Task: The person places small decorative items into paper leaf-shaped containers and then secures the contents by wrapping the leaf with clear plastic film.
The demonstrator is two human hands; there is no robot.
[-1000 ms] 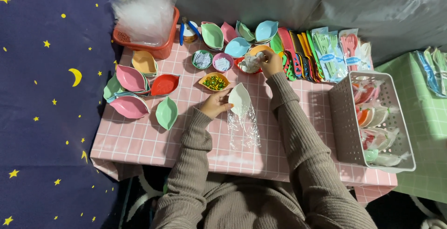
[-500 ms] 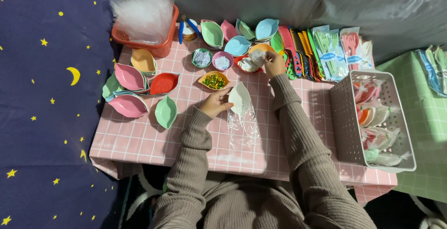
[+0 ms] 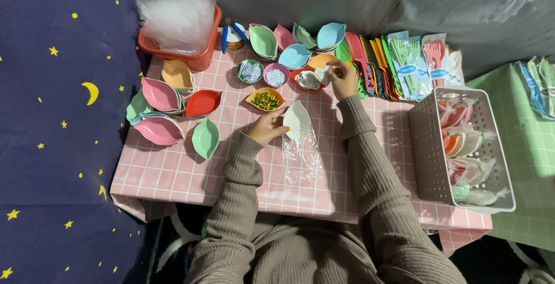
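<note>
Holding a white leaf-shaped dish (image 3: 297, 120) by its left edge, the left hand (image 3: 267, 127) has its grip closed on the rim, thumb on top. The dish sits at the mouth of a clear plastic bag (image 3: 302, 160) lying flat on the pink checked counter (image 3: 173, 171). Long axis of dish and bag alike runs away from the body toward the back of the counter, pointed tip at the far end.

The right hand (image 3: 342, 79) is farther back, grip pinched on a small crumpled white packet (image 3: 321, 75) just above a red bowl (image 3: 306, 79) holding more of the same. Whether the packet still touches the bowl's contents cannot be told.

Key relation: the dish lies nearer the body and to the left of the right hand, well apart from it; the left hand is already on it.

Around these: a small bowl of green and yellow beads (image 3: 265, 99) just behind the left hand, stacks of coloured leaf dishes (image 3: 160, 110) at left, a white basket (image 3: 430, 162) of bagged dishes at right, combs (image 3: 373, 64) behind.
</note>
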